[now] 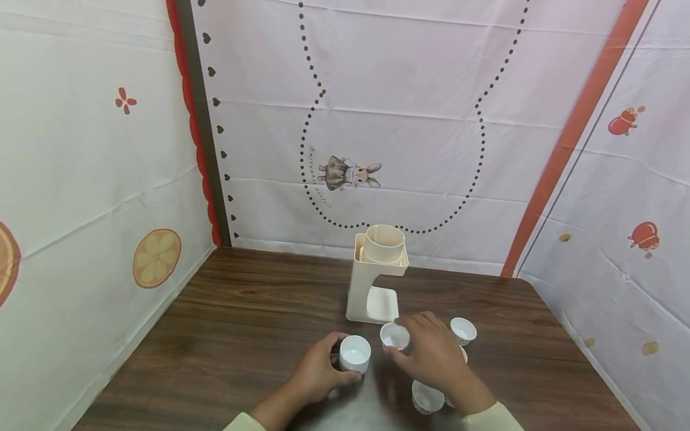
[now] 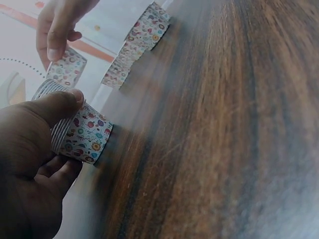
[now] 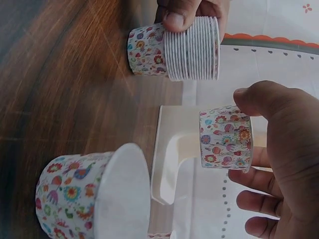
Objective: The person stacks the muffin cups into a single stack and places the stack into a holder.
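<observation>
My left hand [image 1: 318, 372] grips a tall nested stack of paper cups [image 2: 89, 132], white inside and printed outside with colourful flowers and birds. The stack stands upright, its many rims packed close together under my thumb. To its right, my right hand [image 1: 435, 353] pinches a single paper cup [image 3: 227, 139] of the same print by its rim, between thumb and fingers. This cup is held up above the table, mouth upward. Three of that hand's fingers show spread below the cup in the right wrist view.
Behind the hands stands a cream plastic stand [image 1: 360, 293] with a round tube [image 1: 384, 244] on top and a flat base. Several more printed cups stand at the right, including a far cup [image 1: 463, 330] and a near cup [image 1: 427, 400]. Printed cloth [image 1: 399, 120] surrounds the brown table [image 1: 259, 299].
</observation>
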Motion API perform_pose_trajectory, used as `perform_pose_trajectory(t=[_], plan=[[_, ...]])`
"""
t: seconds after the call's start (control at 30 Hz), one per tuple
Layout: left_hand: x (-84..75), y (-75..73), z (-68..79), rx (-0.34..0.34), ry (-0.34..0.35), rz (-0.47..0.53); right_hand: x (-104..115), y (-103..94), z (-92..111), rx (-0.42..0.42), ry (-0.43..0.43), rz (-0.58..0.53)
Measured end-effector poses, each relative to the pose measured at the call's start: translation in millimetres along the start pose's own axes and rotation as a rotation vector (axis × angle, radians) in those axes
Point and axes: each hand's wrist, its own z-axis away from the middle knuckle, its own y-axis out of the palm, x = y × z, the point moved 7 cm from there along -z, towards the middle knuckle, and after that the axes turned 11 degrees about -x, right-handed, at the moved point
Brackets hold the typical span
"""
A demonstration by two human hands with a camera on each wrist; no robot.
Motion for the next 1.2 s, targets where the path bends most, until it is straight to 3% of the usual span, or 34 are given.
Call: perform_pose_trajectory(t=[0.33,0.83,1.2], plan=[[1.1,0.1,0.1,0.001,-0.003,0.004,12.3,-4.4,-5.2,0.002,0.006,-0.032],[-0.5,-0.2,0.4,0.004,-0.002,0.035,31.5,-8.3,-13.3,-0.043,-0.071,-0.069],[0.6,-0.8,0.3,-0.011,0.005,-0.025,46.7,-4.1,-15.5,-0.065,-0.095,-0.138]])
